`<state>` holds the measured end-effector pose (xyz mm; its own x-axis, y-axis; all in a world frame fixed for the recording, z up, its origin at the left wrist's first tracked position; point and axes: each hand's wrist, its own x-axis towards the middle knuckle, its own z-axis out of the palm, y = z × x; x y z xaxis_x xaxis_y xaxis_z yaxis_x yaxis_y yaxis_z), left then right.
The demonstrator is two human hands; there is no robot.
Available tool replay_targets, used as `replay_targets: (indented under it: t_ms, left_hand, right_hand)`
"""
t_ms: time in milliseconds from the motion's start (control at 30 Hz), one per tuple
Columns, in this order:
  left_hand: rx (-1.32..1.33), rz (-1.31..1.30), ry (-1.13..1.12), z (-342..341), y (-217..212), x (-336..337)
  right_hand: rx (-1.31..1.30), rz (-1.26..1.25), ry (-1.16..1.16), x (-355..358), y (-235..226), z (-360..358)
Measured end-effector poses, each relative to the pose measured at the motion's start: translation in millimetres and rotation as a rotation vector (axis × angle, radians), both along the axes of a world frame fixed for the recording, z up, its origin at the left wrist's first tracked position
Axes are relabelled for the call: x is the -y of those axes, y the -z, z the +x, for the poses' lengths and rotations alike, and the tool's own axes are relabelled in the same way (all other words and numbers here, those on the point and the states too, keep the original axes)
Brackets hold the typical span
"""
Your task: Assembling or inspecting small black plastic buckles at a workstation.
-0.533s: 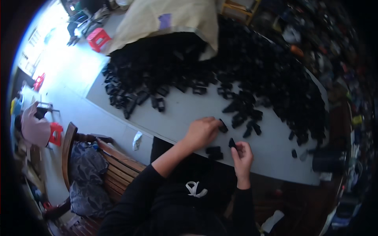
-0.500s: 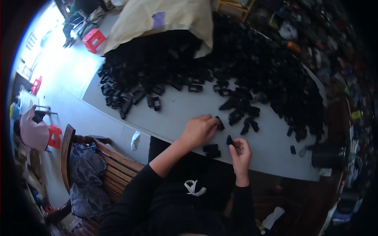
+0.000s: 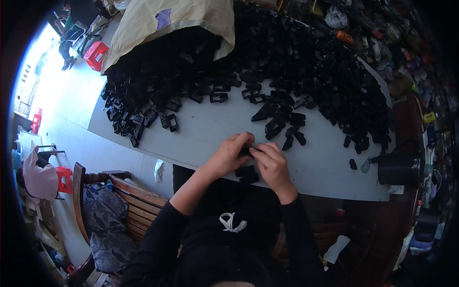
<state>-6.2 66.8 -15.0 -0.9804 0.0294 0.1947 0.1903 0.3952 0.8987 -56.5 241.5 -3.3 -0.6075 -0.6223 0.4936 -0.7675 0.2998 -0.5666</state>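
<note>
My left hand (image 3: 233, 154) and my right hand (image 3: 272, 165) meet over the near edge of the light grey tabletop (image 3: 201, 134). Between their fingertips is a small black plastic part (image 3: 245, 151), mostly covered by the fingers. Both hands are closed on it; whether it is one piece or two pressed together I cannot make out. Just below the hands, a couple of black plastic parts (image 3: 247, 174) lie at the table's edge. Beyond them a small cluster of black parts (image 3: 279, 115) sits apart from the large heap of black parts (image 3: 306, 62).
A beige sack (image 3: 129, 33) lies open at the back, black parts spilling from its mouth. On the right stands a black cylindrical container (image 3: 398, 168). A wooden bench (image 3: 136, 205) with grey cushions is at my left. Red stools (image 3: 95, 55) and a seated person are farther off.
My hands, apart before with a black part in each, have come together. The right hand moved left and up to the left hand. The whole view has shifted slightly.
</note>
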Motion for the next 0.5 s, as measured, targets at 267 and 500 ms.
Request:
replay_targets:
  t_ms: [267, 500]
  left_hand:
    - [-0.087, -0.089, 0.012, 4, 0, 2]
    - [-0.136, -0.215, 0.128, -10, -5, 16]
  right_hand:
    - [-0.188, 0.265, 0.03, -10, -6, 14]
    - [0.074, 0.223, 0.406, -5, -1, -17]
